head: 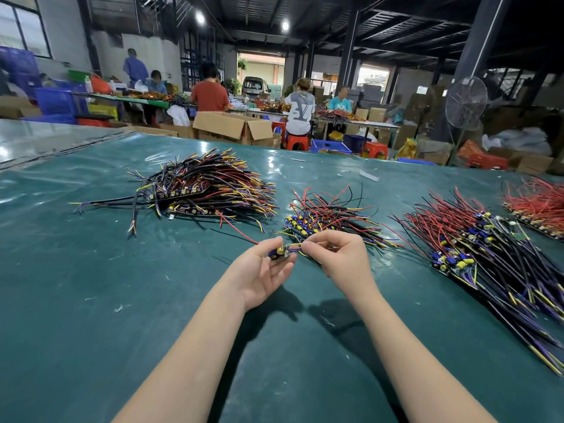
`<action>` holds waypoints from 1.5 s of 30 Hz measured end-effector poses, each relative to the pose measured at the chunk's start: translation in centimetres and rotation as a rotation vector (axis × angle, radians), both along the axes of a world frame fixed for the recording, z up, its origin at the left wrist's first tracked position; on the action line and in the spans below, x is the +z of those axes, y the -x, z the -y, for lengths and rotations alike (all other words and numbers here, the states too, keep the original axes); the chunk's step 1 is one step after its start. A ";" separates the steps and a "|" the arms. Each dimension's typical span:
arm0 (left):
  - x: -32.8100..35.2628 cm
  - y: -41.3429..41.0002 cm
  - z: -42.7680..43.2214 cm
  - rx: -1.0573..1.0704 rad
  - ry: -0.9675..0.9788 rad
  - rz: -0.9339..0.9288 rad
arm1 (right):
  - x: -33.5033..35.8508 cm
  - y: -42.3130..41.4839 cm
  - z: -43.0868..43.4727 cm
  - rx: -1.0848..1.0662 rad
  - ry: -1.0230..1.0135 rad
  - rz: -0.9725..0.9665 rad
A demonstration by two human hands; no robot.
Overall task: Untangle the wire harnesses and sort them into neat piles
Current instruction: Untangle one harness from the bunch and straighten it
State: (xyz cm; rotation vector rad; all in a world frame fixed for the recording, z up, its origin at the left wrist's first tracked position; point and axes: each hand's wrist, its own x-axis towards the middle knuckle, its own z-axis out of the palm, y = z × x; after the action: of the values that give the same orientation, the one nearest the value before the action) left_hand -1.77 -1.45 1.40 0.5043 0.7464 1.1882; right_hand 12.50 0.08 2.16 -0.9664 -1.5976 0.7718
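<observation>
My left hand (262, 270) holds a small wire harness (279, 253), a little board with a yellow and blue part, its red wire trailing up to the left. My right hand (338, 254) pinches the harness's yellow and purple wires right beside the board. Just behind my hands lies a tangled heap of harnesses (329, 219) with red, black and yellow wires. A large neat pile (201, 187) lies at the left. Another long pile (476, 248) lies at the right, and a pile of mostly red wires (540, 206) lies at the far right edge.
All of it rests on a green table cover (122, 285) with small wire scraps and white bits scattered about. Beyond the far edge stand open cardboard boxes (232, 126), red stools, blue crates, a standing fan (465, 105) and several people at other tables.
</observation>
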 end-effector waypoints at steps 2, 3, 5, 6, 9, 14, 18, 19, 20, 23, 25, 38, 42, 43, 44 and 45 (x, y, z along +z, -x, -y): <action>0.1 0.1 -0.1 0.005 0.007 0.033 | 0.0 0.0 0.0 0.015 0.032 -0.025; 0.1 0.1 0.0 0.017 0.007 0.050 | 0.0 0.0 0.1 0.025 0.039 -0.023; 0.2 0.0 0.1 0.041 -0.017 0.049 | 0.0 0.0 0.0 0.035 0.043 -0.016; 0.1 -0.1 0.1 0.065 -0.041 0.028 | 0.0 0.0 0.0 0.038 0.044 -0.014; 0.1 -0.5 0.1 0.169 -0.109 -0.059 | 0.1 0.0 -0.1 0.069 0.068 -0.004; 0.0 -0.3 0.0 0.193 -0.120 -0.149 | 0.2 -0.1 0.0 0.158 0.259 -0.055; -0.1 0.0 -0.1 0.172 -0.111 -0.194 | 0.3 -0.2 -0.1 0.205 0.444 -0.025; -0.1 0.0 -0.1 0.163 -0.112 -0.210 | 0.4 -0.3 0.0 0.232 0.490 -0.017; -0.2 0.1 -0.2 0.158 -0.113 -0.232 | 0.4 -0.5 0.0 0.253 0.527 0.000; -0.4 0.0 -0.1 0.159 -0.116 -0.310 | 0.6 -0.7 0.0 0.238 0.554 0.096; -0.5 -0.2 -0.2 0.167 -0.109 -0.352 | 0.5 -0.6 -0.1 0.183 0.521 0.185; -1.4 0.0 -0.3 0.134 -0.220 -0.559 | -0.5 -1.1 -0.4 0.335 0.603 0.011; -1.2 -0.1 -0.3 0.220 -0.258 -0.537 | -0.4 -0.6 -0.1 0.388 0.610 -0.056; -1.2 0.0 -0.3 0.229 -0.250 -0.524 | -0.4 -0.4 0.0 0.390 0.602 -0.061; -1.1 0.1 -0.3 0.229 -0.240 -0.508 | -0.3 -0.3 0.1 0.385 0.588 -0.058; -1.1 0.2 -0.3 0.222 -0.227 -0.488 | -0.3 -0.2 0.2 0.372 0.570 -0.044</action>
State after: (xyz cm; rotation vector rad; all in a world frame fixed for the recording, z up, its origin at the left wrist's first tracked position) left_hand -1.98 -1.18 0.31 0.9396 1.1105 1.3832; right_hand 12.65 -0.08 1.86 -1.0429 -1.5667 1.5534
